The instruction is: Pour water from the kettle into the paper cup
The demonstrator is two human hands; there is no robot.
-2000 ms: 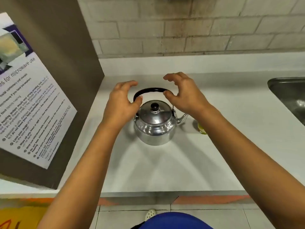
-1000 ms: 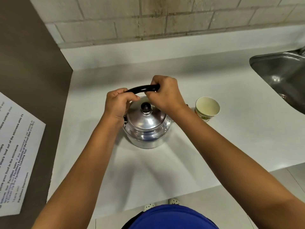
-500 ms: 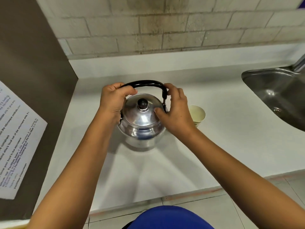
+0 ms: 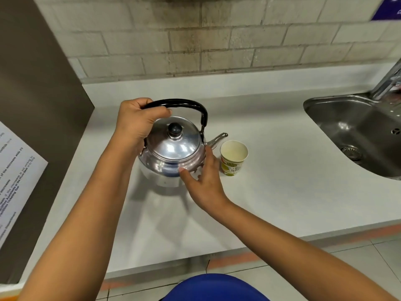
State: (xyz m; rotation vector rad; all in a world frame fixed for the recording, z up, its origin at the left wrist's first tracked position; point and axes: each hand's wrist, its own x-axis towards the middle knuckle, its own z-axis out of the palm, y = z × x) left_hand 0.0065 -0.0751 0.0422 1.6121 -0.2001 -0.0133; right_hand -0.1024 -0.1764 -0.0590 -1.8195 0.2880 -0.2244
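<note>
Far left of frame: brown panel [image 4: 39,88] with printed notice [image 4: 15,170] on it. Left of centre: your left hand [image 4: 135,124] wrapped tight around black handle [image 4: 184,104] of kettle [image 4: 173,153]. Kettle at centre of frame, metal, lid on, low over white desk [image 4: 271,192]; cannot tell if base touches desk. Your right hand [image 4: 204,181] spread flat against kettle's lower side, fingers apart, gripping nothing. Spout [image 4: 218,139] points right. Just beside spout: paper cup [image 4: 233,157], upright on desk. Right edge: steel sink [image 4: 355,131].
</note>
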